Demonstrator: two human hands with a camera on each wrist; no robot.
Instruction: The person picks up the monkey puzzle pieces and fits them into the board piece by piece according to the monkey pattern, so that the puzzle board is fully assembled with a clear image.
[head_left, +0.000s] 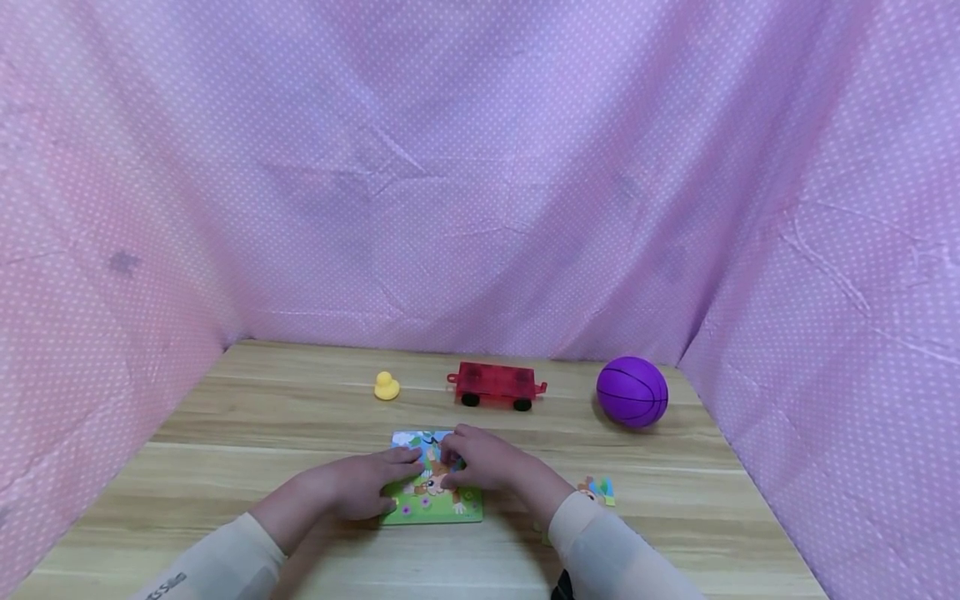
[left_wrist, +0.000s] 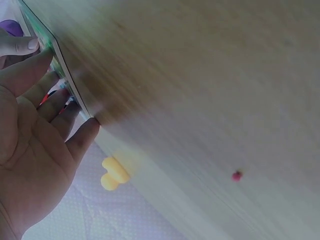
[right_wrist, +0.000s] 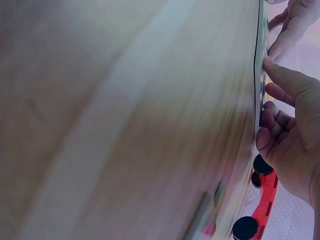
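A square jigsaw puzzle [head_left: 435,514] with a cartoon monkey on green grass lies flat on the wooden table. My left hand [head_left: 363,485] rests along its left side, fingers spread and fairly straight, tips on the picture and edge. From the right, my right hand [head_left: 485,461] touches the puzzle with bent fingers, thumb and index fingertips apart on its face. Whether a piece sits between them is hidden. Near the right forearm lies a loose puzzle piece [head_left: 597,492], and another piece [head_left: 543,536] is mostly covered by the sleeve.
Behind the puzzle stand a yellow rubber duck [head_left: 386,387] and a red toy wagon [head_left: 497,382] with black wheels. A purple ball [head_left: 632,392] sits at the back right. Pink dotted cloth [head_left: 480,250] hangs around the table [head_left: 300,392]. A small red object [left_wrist: 237,175] appears in the left wrist view.
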